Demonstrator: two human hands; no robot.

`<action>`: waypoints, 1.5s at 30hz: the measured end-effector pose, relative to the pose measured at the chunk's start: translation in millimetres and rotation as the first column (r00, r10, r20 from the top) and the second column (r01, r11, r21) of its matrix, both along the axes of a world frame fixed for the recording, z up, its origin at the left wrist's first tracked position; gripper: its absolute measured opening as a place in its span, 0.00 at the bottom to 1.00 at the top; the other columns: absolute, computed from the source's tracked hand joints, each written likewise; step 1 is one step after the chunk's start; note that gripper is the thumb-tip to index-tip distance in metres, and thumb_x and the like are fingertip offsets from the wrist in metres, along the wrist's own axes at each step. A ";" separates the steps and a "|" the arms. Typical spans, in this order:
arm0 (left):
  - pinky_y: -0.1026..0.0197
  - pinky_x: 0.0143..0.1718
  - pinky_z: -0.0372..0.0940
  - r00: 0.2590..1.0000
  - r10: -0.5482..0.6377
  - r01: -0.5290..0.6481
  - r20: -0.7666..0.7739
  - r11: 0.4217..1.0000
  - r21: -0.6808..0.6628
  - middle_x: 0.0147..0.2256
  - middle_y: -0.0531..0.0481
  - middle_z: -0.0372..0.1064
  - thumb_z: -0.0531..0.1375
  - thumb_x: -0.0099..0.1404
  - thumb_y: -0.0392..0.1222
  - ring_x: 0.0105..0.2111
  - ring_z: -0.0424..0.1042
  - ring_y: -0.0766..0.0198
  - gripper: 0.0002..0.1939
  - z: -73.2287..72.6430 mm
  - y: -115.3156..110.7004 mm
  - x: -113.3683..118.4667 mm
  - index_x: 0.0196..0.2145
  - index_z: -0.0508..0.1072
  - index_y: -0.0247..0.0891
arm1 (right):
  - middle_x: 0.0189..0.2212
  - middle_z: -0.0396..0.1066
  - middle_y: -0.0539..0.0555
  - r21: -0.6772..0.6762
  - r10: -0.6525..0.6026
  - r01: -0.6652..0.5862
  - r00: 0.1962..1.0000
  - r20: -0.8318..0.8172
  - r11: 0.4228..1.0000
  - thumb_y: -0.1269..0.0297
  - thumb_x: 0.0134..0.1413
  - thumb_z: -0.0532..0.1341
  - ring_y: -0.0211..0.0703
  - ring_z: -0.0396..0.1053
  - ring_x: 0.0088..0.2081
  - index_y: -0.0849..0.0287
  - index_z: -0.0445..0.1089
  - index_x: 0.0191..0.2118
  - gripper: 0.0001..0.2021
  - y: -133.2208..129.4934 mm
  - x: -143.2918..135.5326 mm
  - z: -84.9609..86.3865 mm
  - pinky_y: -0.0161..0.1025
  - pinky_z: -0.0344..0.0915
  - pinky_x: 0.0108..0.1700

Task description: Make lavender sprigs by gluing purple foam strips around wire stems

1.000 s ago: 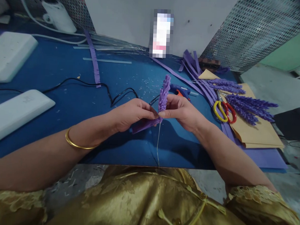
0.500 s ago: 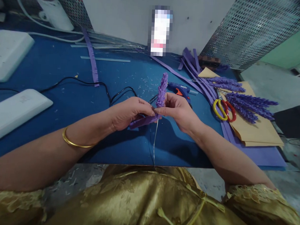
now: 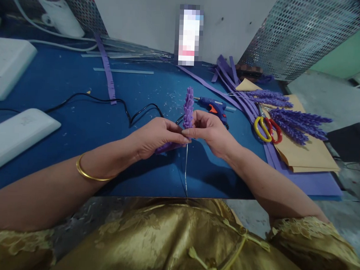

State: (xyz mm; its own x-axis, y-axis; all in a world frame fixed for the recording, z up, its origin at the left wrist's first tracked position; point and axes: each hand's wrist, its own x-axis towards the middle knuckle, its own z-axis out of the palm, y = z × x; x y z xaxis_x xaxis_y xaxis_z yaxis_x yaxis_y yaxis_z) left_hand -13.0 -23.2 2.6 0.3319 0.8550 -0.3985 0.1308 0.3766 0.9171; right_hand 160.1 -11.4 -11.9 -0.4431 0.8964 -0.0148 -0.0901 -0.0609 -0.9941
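A purple paper lavender flower [image 3: 188,105] stands nearly upright between my hands, its thin wire stem [image 3: 186,166] hanging down to the table's front edge. My right hand [image 3: 212,132] pinches the flower's base between thumb and fingers. Closed beside it, my left hand [image 3: 160,135] grips a purple fringed strip [image 3: 166,149] that runs to the flower's base. The fingertips of both hands nearly meet there and hide where strip and stem join. Just behind my right hand lies a blue glue gun [image 3: 215,106] with an orange trigger.
Scissors [image 3: 267,130] with yellow and red handles, finished lavender stems [image 3: 300,123], brown paper [image 3: 312,155] and purple strips [image 3: 229,79] lie at right. A black cord [image 3: 104,97] crosses the blue table [image 3: 72,76]. White boxes [image 3: 23,133] stand left; a blurred phone [image 3: 189,37] leans at the back.
The flower has turned more upright and shifted slightly left. My left fingers have moved in over the strip's end at its base, covering more of it.
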 end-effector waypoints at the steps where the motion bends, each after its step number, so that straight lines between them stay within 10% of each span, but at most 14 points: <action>1: 0.67 0.24 0.62 1.000 -0.003 0.003 0.004 1.000 -0.010 0.20 0.51 0.73 0.72 0.46 0.35 0.20 0.66 0.70 0.04 0.1 -0.2 0.1 0.24 0.81 0.35 | 0.22 0.65 0.44 0.000 0.007 -0.007 1.000 0.004 1.000 0.65 0.41 0.72 0.34 0.64 0.26 0.58 0.63 0.26 0.15 0.3 0.5 0.1 0.36 0.61 0.31; 14: 0.67 0.16 0.53 0.998 -0.025 0.030 0.066 0.996 -0.085 0.19 0.48 0.71 0.70 0.50 0.39 0.18 0.64 0.69 0.06 1.1 3.0 -3.3 0.25 0.81 0.33 | 0.22 0.67 0.45 -0.074 0.003 -0.004 1.000 -0.020 0.997 0.62 0.40 0.75 0.32 0.61 0.25 0.60 0.68 0.28 0.15 5.3 3.7 0.2 0.33 0.57 0.28; 29: 0.62 0.35 0.69 0.975 0.046 -0.023 0.219 0.994 -0.106 0.25 0.48 0.76 0.75 0.46 0.42 0.27 0.72 0.65 0.12 1.9 2.8 -3.1 0.27 0.81 0.34 | 0.31 0.75 0.48 -0.104 0.106 -0.126 0.978 -0.177 0.987 0.65 0.42 0.75 0.34 0.69 0.30 0.57 0.73 0.38 0.16 14.9 12.2 -3.0 0.33 0.68 0.35; 45: 0.69 0.19 0.52 0.991 -0.130 0.128 0.030 0.990 0.054 0.20 0.50 0.71 0.68 0.55 0.42 0.18 0.62 0.72 0.07 3.7 8.1 -12.5 0.24 0.80 0.36 | 0.28 0.72 0.48 -0.079 0.097 -0.104 0.991 -0.087 0.991 0.58 0.41 0.75 0.34 0.65 0.27 0.59 0.71 0.31 0.16 15.7 15.9 5.2 0.34 0.62 0.30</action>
